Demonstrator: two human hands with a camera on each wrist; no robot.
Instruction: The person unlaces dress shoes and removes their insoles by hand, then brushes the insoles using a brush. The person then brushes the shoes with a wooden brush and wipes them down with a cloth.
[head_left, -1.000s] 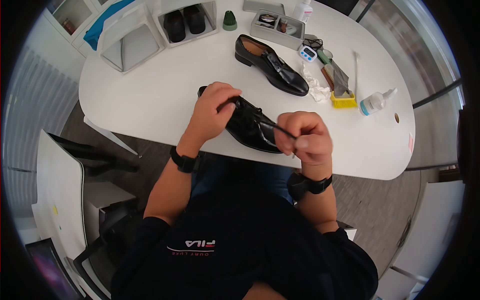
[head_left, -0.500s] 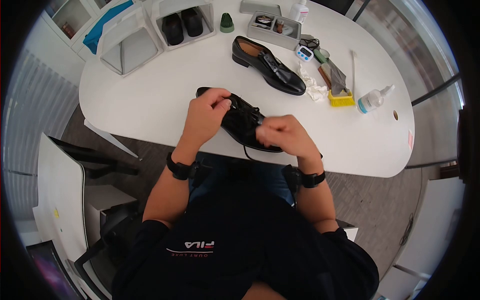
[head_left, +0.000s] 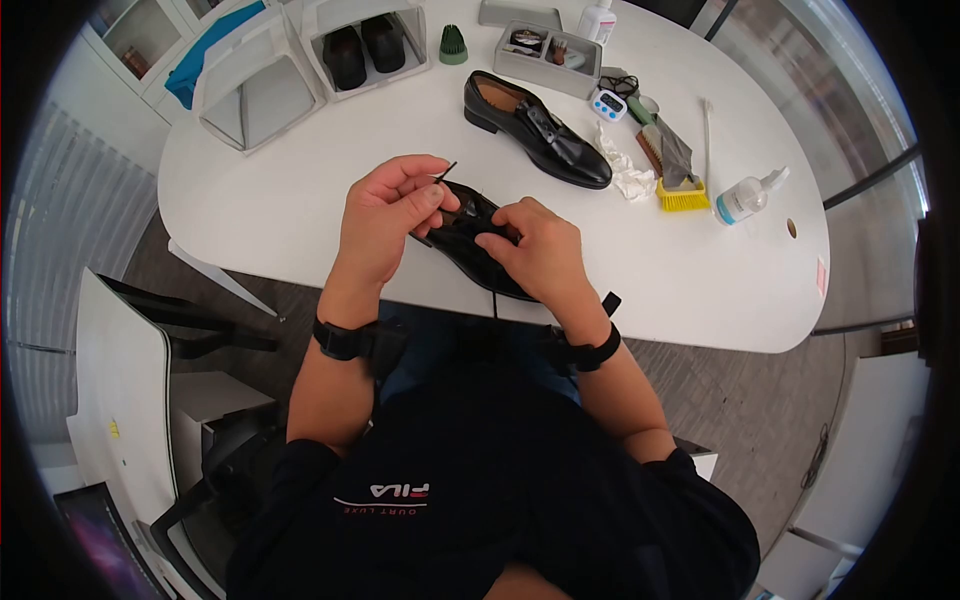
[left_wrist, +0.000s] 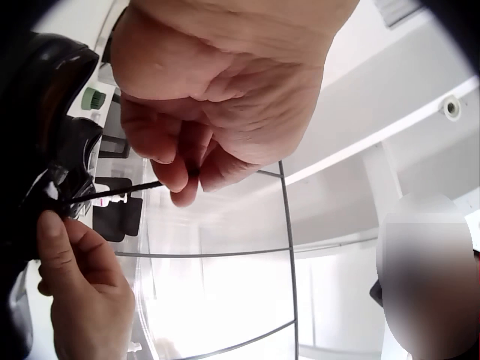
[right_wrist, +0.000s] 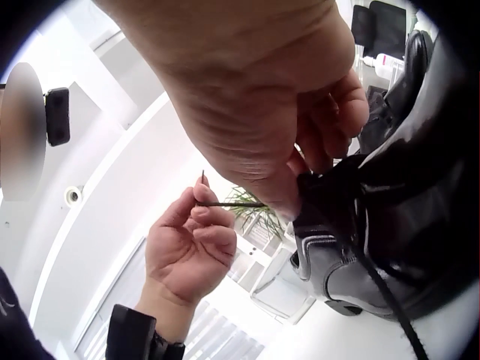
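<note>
A black leather dress shoe (head_left: 462, 246) lies at the table's front edge, between both hands. My left hand (head_left: 380, 215) is raised over its heel end and pinches a black shoelace (left_wrist: 112, 194) between thumb and fingers. The lace runs taut from that pinch to the shoe's lacing. At the lacing, my right hand (head_left: 545, 250) has thumb and fingertips pinching the eyelet flap (right_wrist: 307, 187), partly hidden behind the hand in the right wrist view. Another stretch of lace (head_left: 495, 304) hangs over the near side of the shoe.
Behind lies a second black shoe (head_left: 575, 155), with crumpled tissue (head_left: 630, 180), a yellow brush (head_left: 684, 198) and a spray bottle (head_left: 742, 202) to its right. Farther back stand a timer (head_left: 608, 106), a metal tin (head_left: 545, 72), a green brush (head_left: 453, 48) and shoe boxes (head_left: 255, 100).
The right hand, earlier out to the right with the lace, has moved left onto the lacing. My left hand has lifted off the shoe and now holds a lace end.
</note>
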